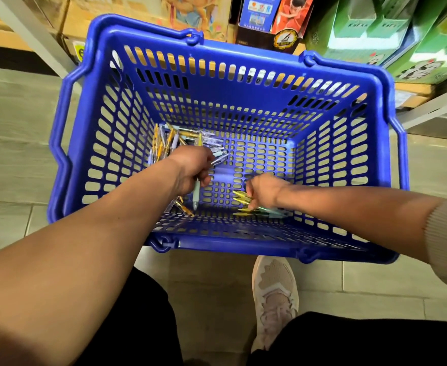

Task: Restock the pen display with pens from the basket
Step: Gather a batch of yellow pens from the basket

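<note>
- Blue shopping basket (243,244) sits on the tiled floor by the shelving, at the person's feet. Probably put there so both hands can gather stock.
- Loose pens (169,140) are heaped in the basket's far-left corner. The pen display is not in view.
- Left hand (190,167): fingers curled into a fist round a pale green pen (196,194), tip pointing down. It may hold other pens too; I cannot tell.
- Right hand (263,190): low by the near wall, fingers closed on a bunch of yellow pens (240,198).
- Judged stage: collecting handfuls; nothing restocked yet.
</note>
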Demonstrator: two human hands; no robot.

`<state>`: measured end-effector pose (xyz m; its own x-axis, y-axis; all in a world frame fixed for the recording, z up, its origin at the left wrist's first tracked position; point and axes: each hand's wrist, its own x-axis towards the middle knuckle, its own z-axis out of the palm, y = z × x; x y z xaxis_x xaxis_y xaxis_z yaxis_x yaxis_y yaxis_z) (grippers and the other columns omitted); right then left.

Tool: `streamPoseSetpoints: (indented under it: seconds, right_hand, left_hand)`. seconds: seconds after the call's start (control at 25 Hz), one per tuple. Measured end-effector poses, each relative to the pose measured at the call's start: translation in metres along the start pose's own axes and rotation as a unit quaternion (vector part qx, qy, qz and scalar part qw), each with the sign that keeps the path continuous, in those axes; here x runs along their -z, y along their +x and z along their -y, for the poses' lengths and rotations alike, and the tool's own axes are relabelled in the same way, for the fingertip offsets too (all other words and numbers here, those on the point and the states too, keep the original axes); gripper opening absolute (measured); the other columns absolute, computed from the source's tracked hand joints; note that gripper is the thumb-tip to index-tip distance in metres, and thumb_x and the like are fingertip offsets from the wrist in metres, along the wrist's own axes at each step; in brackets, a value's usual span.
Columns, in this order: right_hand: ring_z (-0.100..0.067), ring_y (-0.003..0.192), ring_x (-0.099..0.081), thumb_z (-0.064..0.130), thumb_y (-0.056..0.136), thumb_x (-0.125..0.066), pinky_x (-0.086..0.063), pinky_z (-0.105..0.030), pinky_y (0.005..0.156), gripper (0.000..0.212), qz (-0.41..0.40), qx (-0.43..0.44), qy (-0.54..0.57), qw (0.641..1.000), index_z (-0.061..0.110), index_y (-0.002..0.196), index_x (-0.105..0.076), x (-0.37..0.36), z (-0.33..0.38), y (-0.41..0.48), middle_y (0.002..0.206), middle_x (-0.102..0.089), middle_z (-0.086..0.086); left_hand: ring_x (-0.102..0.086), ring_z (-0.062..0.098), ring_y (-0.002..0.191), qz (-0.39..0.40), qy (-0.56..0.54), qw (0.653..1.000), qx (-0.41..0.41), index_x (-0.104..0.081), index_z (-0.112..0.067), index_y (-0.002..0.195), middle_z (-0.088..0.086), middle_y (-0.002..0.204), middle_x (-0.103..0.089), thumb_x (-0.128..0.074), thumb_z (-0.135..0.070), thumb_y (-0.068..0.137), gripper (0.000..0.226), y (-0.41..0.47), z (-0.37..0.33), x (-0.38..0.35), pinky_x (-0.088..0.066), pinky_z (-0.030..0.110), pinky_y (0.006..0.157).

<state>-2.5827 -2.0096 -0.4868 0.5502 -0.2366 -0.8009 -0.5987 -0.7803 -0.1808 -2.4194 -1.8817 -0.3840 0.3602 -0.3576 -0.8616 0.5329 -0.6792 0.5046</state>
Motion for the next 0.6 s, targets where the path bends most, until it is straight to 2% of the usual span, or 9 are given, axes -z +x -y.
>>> streamPoseSetpoints:
  seconds: [0.04, 0.12, 0.2, 0.24, 0.36, 0.44, 0.48, 0.52, 0.6]
  right_hand:
    - [-0.014, 0.076, -0.060, 0.037, 0.081, -0.081, -0.046, -0.027, 0.067, 0.029, 0.007, 0.007, 0.017, 1.000, 0.023, 0.080, -0.055, 0.008, 0.000, 0.000, 0.071, -0.059, 0.010]
    - [-0.008, 0.070, -0.061, 0.036, 0.079, -0.082, -0.047, -0.024, 0.067, 0.025, -0.019, 0.023, 0.082, 0.996, 0.023, 0.084, -0.060, 0.025, 0.001, -0.004, 0.070, -0.062, 0.014]
    - [-0.002, 0.064, -0.064, 0.036, 0.077, -0.084, -0.052, -0.022, 0.067, 0.029, -0.079, 0.044, 0.205, 0.975, 0.025, 0.095, -0.064, 0.043, 0.008, -0.011, 0.072, -0.069, 0.013]
    - [-0.001, 0.062, -0.066, 0.037, 0.076, -0.085, -0.052, -0.020, 0.067, 0.032, -0.104, 0.054, 0.274, 0.955, 0.026, 0.096, -0.063, 0.052, 0.016, -0.015, 0.072, -0.072, 0.011]
    - [0.000, 0.059, -0.066, 0.030, 0.078, -0.086, -0.051, -0.014, 0.062, 0.025, -0.131, 0.092, 0.425, 0.891, 0.021, 0.092, -0.067, 0.061, 0.047, -0.022, 0.063, -0.070, 0.011]
    - [-0.005, 0.070, -0.071, 0.018, 0.082, -0.083, -0.057, -0.019, 0.071, 0.014, -0.104, 0.147, 0.500, 0.847, 0.019, 0.091, -0.072, 0.060, 0.060, -0.026, 0.070, -0.072, 0.003]
    - [-0.007, 0.077, -0.073, 0.015, 0.085, -0.081, -0.058, -0.021, 0.075, 0.012, -0.085, 0.166, 0.514, 0.837, 0.021, 0.094, -0.074, 0.059, 0.060, -0.026, 0.079, -0.076, 0.000]
    - [-0.007, 0.081, -0.073, 0.018, 0.087, -0.078, -0.059, -0.022, 0.078, 0.010, -0.080, 0.168, 0.489, 0.852, 0.023, 0.096, -0.074, 0.060, 0.055, -0.026, 0.083, -0.078, 0.003]
    - [-0.008, 0.083, -0.071, 0.030, 0.092, -0.073, -0.059, -0.028, 0.082, 0.009, -0.103, 0.121, 0.288, 0.944, 0.024, 0.099, -0.074, 0.058, 0.037, -0.019, 0.087, -0.076, 0.012]
  left_hand:
    - [-0.040, 0.015, 0.051, 0.009, -0.006, 1.000, 0.003, -0.058, -0.005, 0.100, 0.004, 0.065, -0.048, -0.047, -0.005, 0.104, 0.012, -0.001, 0.000, 0.000, -0.047, 0.026, 0.047]
    - [-0.056, 0.018, 0.064, 0.030, -0.015, 0.999, 0.014, -0.056, -0.007, 0.110, 0.008, 0.080, -0.062, -0.043, -0.010, 0.108, 0.013, -0.003, -0.001, -0.001, -0.058, 0.034, 0.069]
    - [-0.063, 0.025, 0.087, 0.029, -0.007, 0.999, 0.017, -0.055, -0.012, 0.114, 0.011, 0.107, -0.067, -0.041, -0.017, 0.110, 0.016, -0.005, -0.001, -0.002, -0.055, 0.045, 0.093]
    - [-0.062, 0.027, 0.095, 0.027, -0.004, 1.000, 0.015, -0.056, -0.013, 0.111, 0.012, 0.117, -0.066, -0.041, -0.020, 0.110, 0.017, -0.005, -0.002, -0.003, -0.054, 0.049, 0.098]
    - [-0.063, 0.031, 0.102, 0.066, -0.003, 0.998, 0.019, -0.061, -0.012, 0.107, 0.012, 0.113, -0.067, -0.040, -0.030, 0.110, 0.027, -0.008, -0.002, -0.006, -0.053, 0.055, 0.100]
    - [-0.068, 0.032, 0.105, 0.074, -0.016, 0.997, 0.013, -0.062, -0.010, 0.117, 0.012, 0.112, -0.072, -0.039, -0.031, 0.110, 0.031, -0.007, -0.002, -0.008, -0.053, 0.057, 0.099]
    - [-0.071, 0.033, 0.103, 0.057, -0.025, 0.998, 0.005, -0.060, -0.009, 0.119, 0.012, 0.114, -0.073, -0.039, -0.030, 0.110, 0.031, -0.005, -0.002, -0.007, -0.055, 0.057, 0.096]
    - [-0.073, 0.032, 0.099, 0.036, -0.029, 0.999, -0.006, -0.058, -0.009, 0.119, 0.011, 0.113, -0.074, -0.040, -0.029, 0.110, 0.028, -0.003, -0.002, -0.005, -0.058, 0.054, 0.091]
    - [-0.073, 0.025, 0.081, 0.002, -0.035, 0.999, -0.024, -0.054, -0.010, 0.112, 0.007, 0.099, -0.072, -0.040, -0.026, 0.110, 0.021, 0.002, -0.002, -0.002, -0.060, 0.043, 0.070]
